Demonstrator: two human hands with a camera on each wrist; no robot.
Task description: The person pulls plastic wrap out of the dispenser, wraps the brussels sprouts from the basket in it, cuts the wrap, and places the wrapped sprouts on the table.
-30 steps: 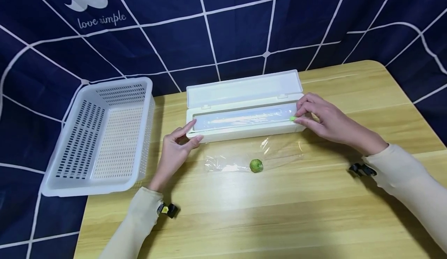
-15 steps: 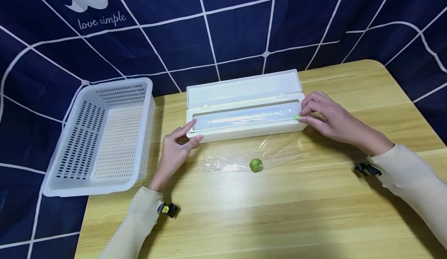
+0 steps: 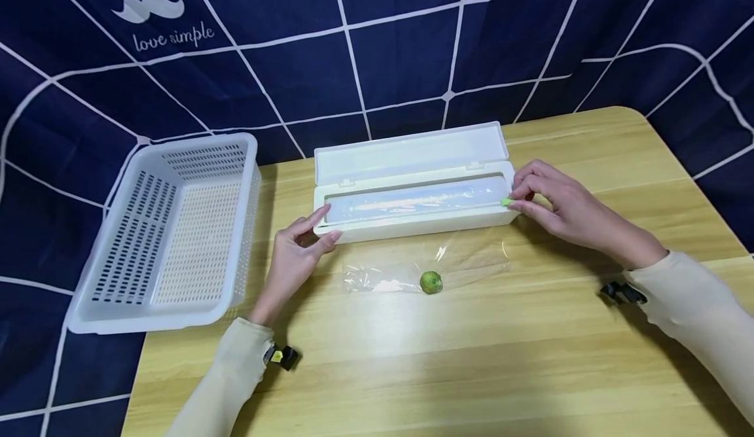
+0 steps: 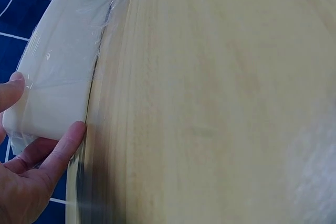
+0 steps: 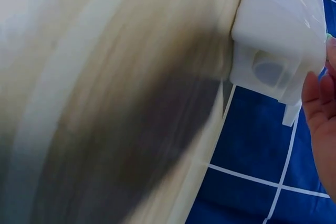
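A long white cling film dispenser [image 3: 412,227] lies with its lid [image 3: 406,154] flipped back, a roll of cling film [image 3: 406,201] inside. My left hand [image 3: 291,254] grips its left end between thumb and fingers; the left wrist view shows these fingertips on the box's corner. At the other end my right hand [image 3: 559,208] pinches a small green slider [image 3: 506,202] on the front edge. From the box's front a clear sheet of film [image 3: 371,277] spreads onto the table. A small round green fruit or vegetable [image 3: 431,282] sits at the film's near edge; its exact kind is unclear.
A white perforated plastic basket [image 3: 240,227] stands to the left, partly past the table's edge. Behind the wooden table [image 3: 412,371] hangs a dark blue cloth [image 3: 406,57] with white lines. The table's rounded far corner is at the right.
My right hand has slid a little to the right with the green slider, up to the dispenser's right end. The left hand has kept its grip in place.
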